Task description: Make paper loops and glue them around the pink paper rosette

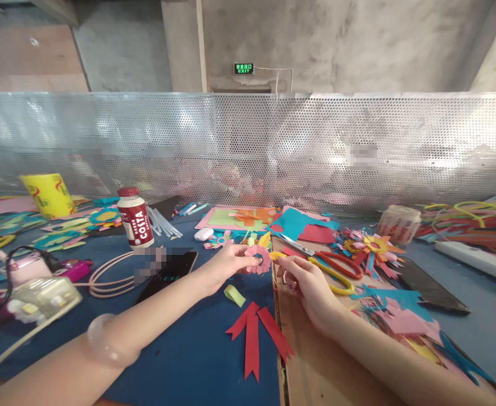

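My left hand (234, 260) pinches a pink paper flower (258, 265) with a scalloped edge and a dark centre. A yellow paper petal (265, 241) stands up at its top edge. Close to its right side, my right hand (301, 276) has thumb and finger closed on another yellow paper petal (277, 256). Below the hands lie several red paper ribbons (252, 344) with notched ends and a curled light-green paper strip (234, 295). Scissors with red and yellow handles (336, 270) rest just beyond my right hand.
A Costa bottle (135, 219), a phone (167, 276) and a power strip (40, 296) are on the left. Paper sheets (307, 225) lie at the back. Finished paper flowers (375, 251), a jar (399, 224) and paper scraps (408, 316) are on the right. A perforated metal screen (239, 146) stands behind.
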Available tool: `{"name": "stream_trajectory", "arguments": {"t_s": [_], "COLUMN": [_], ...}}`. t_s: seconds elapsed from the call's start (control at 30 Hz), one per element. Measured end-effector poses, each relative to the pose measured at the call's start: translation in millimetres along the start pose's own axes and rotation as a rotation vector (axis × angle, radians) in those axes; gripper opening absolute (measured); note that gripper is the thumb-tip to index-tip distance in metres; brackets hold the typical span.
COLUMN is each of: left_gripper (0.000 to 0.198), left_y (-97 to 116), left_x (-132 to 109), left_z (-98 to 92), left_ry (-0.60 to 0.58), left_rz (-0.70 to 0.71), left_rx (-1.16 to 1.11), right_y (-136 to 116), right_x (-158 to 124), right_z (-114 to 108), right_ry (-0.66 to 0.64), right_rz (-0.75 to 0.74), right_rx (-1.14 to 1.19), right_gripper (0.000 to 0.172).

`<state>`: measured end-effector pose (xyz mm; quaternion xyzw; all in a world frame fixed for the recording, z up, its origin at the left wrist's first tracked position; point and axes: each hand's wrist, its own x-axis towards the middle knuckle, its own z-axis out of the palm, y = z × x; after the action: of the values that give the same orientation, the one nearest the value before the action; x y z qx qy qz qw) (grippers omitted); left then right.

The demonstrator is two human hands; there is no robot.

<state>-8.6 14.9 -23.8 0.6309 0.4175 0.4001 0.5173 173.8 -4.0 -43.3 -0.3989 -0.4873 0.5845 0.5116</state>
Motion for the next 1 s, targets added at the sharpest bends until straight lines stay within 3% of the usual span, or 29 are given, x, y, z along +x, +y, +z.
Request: {"name": "stream_trajectory", "arguments": {"t_s": [0.63,0.8,0.9,1.0], "left_gripper": [0.016,0.015,0.017,0.020], "left_y": [-0.8,2.6,5.1,7.7], "left_x": [1.1,-0.3,-0.6,-0.3], "left_z": [0.4,1.8,2.5,2.7], "left_ry": [0.046,0.074,0.117,0.130], "left_rz": [-0.018,-0.021,-0.049,-0.069], "left_rx": [0.012,0.009,0.005,0.008], "right_y": [3.9,5.5,-8.7,-40.5], "right_x": [2.0,2.5,14.1,39.5], "right_z": [-3.7,-1.3,-7.9,-41.9], "right_ry": [-0.021,-0.041,0.061,0.263], "right_rz": [-0.048,-0.073,-0.153,-0.278], "right_rx": [-0.067,-0.176,-0.337,-0.541], "right_gripper": [0.033,0.034,0.039,0.039]}}
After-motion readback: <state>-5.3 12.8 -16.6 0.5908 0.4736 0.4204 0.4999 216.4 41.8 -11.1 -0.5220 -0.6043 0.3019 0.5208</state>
